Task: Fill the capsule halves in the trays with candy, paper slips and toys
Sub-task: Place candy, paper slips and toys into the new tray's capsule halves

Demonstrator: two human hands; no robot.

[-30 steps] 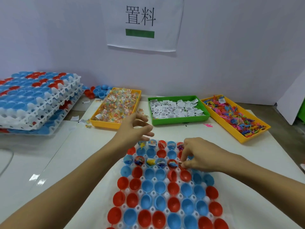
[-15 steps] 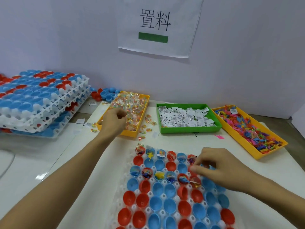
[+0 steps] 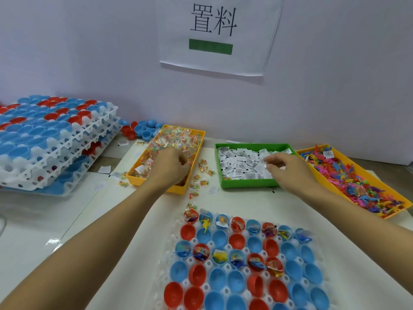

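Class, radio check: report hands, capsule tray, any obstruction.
Left hand digging in candy tray. Right hand over paper slips, fingers curled. Capsule tray partly filled. Nothing blocking.

Glossy plastic capsule halves (image 3: 237, 239), matt paper slips (image 3: 241, 166)

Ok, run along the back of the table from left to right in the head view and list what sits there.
Stack of white capsule trays → loose capsule halves → yellow candy tray → green tray of paper slips → yellow toy tray.
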